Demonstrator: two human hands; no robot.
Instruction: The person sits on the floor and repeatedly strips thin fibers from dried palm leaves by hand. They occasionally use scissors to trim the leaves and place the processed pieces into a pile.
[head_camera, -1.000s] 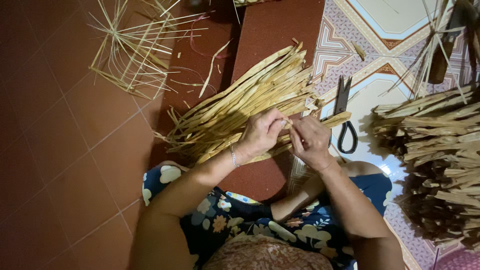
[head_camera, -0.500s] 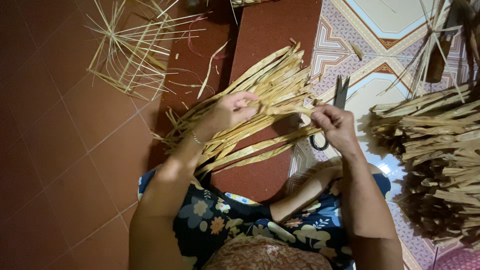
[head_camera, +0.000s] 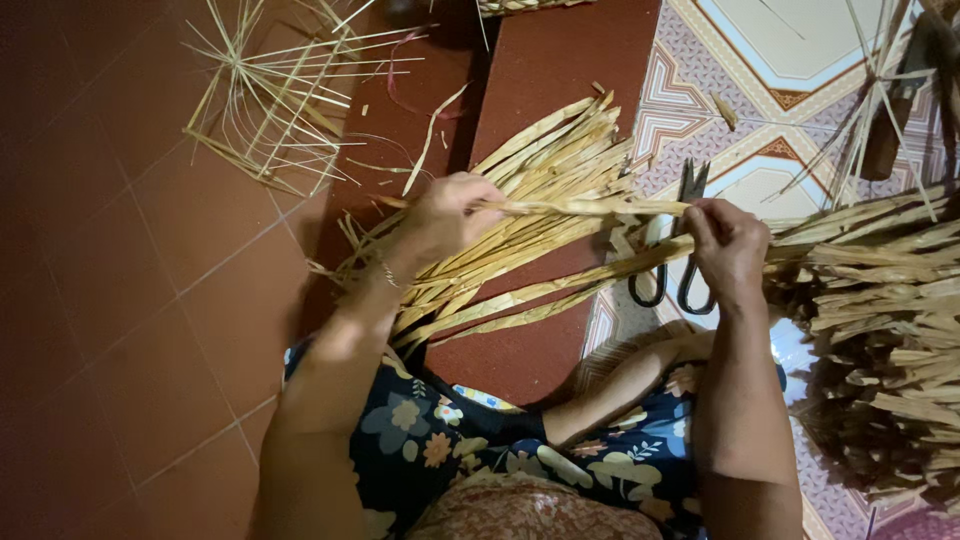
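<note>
My left hand (head_camera: 448, 218) grips one end of a long pale dried leaf strip (head_camera: 580, 208), stretched level above a pile of similar strips (head_camera: 520, 250) on the floor. My right hand (head_camera: 726, 244) pinches the strip's other end, just above black scissors (head_camera: 672, 262) lying on the patterned tile. A second long strip (head_camera: 560, 288) runs from under my right hand down towards the left. My lap in dark flowered cloth (head_camera: 470, 450) fills the bottom of the view.
A heap of dried leaf bundles (head_camera: 880, 320) sits at the right. A half-woven fan of thin splints (head_camera: 280, 100) lies on the red tile floor at upper left. A basket edge (head_camera: 530, 6) shows at the top.
My hands, which were together over the pile, have drawn apart: the left moved left, the right moved right, and one strip is now stretched between them.
</note>
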